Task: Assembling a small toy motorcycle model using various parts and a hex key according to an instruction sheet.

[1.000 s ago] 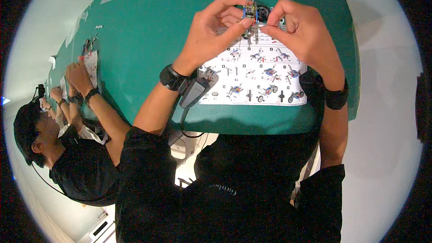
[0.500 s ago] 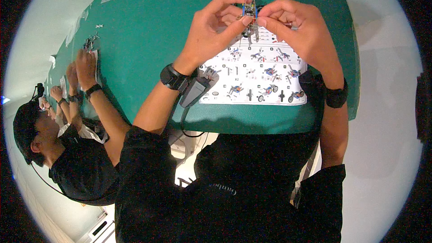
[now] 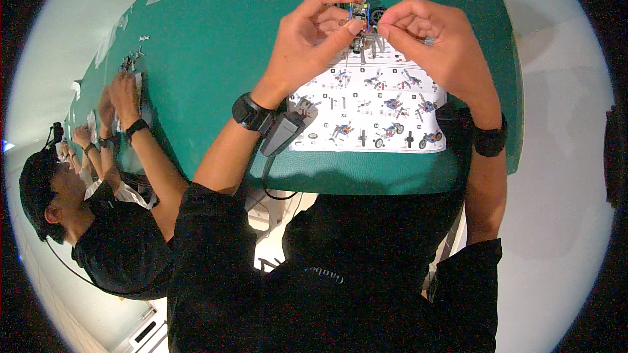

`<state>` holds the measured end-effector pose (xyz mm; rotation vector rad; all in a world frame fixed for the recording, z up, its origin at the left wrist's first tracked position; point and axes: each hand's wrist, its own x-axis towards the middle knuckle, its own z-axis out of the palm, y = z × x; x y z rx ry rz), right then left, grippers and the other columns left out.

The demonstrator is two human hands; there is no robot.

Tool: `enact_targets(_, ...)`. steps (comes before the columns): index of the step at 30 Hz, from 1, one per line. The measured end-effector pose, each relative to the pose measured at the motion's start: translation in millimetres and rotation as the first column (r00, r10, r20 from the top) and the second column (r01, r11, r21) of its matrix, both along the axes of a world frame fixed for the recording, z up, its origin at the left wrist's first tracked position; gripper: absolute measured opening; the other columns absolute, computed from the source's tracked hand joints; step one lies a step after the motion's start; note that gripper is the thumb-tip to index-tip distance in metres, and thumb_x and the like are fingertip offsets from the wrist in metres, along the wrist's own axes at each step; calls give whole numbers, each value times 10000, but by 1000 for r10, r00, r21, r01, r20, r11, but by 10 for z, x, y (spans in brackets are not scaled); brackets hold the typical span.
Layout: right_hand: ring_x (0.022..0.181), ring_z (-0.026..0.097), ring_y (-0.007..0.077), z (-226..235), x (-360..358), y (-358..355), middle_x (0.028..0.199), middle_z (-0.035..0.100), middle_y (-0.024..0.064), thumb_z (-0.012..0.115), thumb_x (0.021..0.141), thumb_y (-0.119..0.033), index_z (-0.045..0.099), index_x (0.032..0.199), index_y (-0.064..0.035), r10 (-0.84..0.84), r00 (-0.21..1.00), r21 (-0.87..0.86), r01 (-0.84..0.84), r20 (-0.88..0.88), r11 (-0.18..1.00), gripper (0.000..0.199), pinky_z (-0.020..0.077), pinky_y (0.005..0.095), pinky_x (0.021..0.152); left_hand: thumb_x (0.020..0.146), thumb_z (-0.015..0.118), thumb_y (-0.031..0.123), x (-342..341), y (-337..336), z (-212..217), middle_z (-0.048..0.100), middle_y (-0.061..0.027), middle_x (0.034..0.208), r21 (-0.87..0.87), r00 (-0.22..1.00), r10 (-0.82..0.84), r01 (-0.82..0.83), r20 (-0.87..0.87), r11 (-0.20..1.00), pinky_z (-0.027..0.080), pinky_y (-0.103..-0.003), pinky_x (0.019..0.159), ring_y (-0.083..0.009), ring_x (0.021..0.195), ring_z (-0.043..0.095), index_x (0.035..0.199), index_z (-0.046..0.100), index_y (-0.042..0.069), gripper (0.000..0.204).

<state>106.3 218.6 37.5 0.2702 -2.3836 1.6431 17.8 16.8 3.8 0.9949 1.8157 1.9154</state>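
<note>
One green tabletop (image 3: 216,85), white picture sheet (image 3: 356,119) by its near edge. Right hand (image 3: 439,42) has its grip pinched together, can't tell on what; left hand (image 3: 306,42) is clamped on the little model (image 3: 359,11), roughly over the sheet's far edge. I'd brace the left, go gently.

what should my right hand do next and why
Probably move the right hand slightly left to the small model: the pinched fingers appear just beside it, and the left hand holds it. Whether the fingers carry a part is too small to tell.
</note>
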Motion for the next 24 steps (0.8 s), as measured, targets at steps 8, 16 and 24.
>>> enact_targets(8,573,621,150,12,14,67,669,653,95,727,831,-115,660,855,-1,-3,998,211,-10,62,977,134,495,282,561,922,683,59,0,3,13,705,-71,975,26,1000,6,-6,25,1000,486,-201,676,-59,839,628,1253,567,0,355)
enact_targets(16,625,671,272,-143,-3,108,708,669,155,706,832,-99,659,862,14,50,998,303,-33,-45,952,126,523,344,594,915,694,74,-14,15,-5,686,-47,969,11,1000,-11,11,-3,1000,485,-207,701,-50,817,600,1288,579,19,394)
enact_targets(24,589,612,144,-140,-52,25,687,650,110,694,877,-132,675,889,15,-57,998,96,58,-9,994,148,472,274,546,906,700,74,-23,18,-22,690,-63,1017,-13,994,14,-15,-112,1000,513,-244,775,-80,859,619,1298,581,27,413)
